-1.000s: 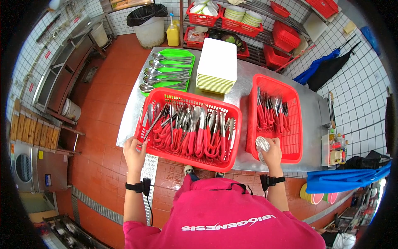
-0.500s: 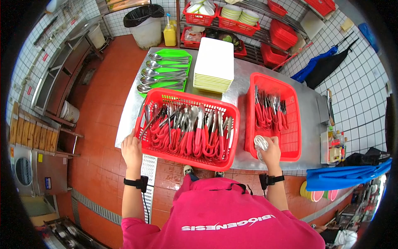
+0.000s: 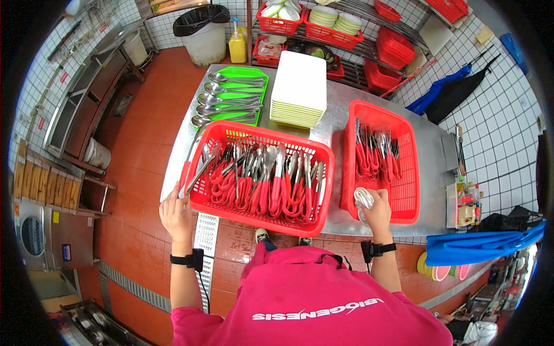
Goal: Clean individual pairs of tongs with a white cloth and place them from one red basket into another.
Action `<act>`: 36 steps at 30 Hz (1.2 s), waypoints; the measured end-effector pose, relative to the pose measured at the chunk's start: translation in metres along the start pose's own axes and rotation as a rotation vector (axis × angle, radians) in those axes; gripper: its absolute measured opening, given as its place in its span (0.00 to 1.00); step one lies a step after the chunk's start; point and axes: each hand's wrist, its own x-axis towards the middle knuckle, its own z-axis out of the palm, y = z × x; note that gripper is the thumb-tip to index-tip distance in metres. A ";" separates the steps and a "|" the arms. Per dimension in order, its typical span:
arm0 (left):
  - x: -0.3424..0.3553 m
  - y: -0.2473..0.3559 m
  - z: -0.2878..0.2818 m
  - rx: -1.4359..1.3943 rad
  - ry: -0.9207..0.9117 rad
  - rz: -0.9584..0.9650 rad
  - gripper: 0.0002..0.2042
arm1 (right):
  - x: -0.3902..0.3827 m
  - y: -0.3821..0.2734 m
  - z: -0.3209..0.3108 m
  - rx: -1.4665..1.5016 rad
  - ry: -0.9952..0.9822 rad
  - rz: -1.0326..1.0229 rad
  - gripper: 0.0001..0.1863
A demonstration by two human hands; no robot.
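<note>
My left hand is closed around the handle end of red-handled tongs at the left side of the nearer red basket. The tongs' two arms stand spread apart, pointing away from me. Many more tongs with red handles and metal tips lie packed in that basket. A folded white cloth is bunched in my right hand, at the near left corner of the second red basket. Further red-handled tongs lie at the far end of this second basket.
Behind the nearer basket, a green tray holds metal spoons. A stack of white trays stands beside it on the steel table. Shelves with red baskets stand beyond. A bottle rack sits at the right edge.
My left hand has shifted slightly left and toward me. The tongs in it have come up out of the nearer basket and spread over its left rim. My right hand has stayed put.
</note>
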 end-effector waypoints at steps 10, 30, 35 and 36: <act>-0.015 -0.011 -0.026 0.078 0.057 0.032 0.10 | 0.001 0.001 0.000 0.000 0.004 -0.016 0.23; -0.012 0.011 0.017 -0.224 -0.250 -0.061 0.13 | -0.001 0.004 0.002 0.028 0.025 -0.031 0.24; -0.014 0.008 0.020 -0.286 -0.367 -0.084 0.09 | -0.001 0.005 0.002 0.031 0.032 -0.041 0.24; -0.016 0.006 0.022 -0.285 -0.367 -0.086 0.09 | 0.000 0.003 0.002 0.019 0.028 -0.037 0.24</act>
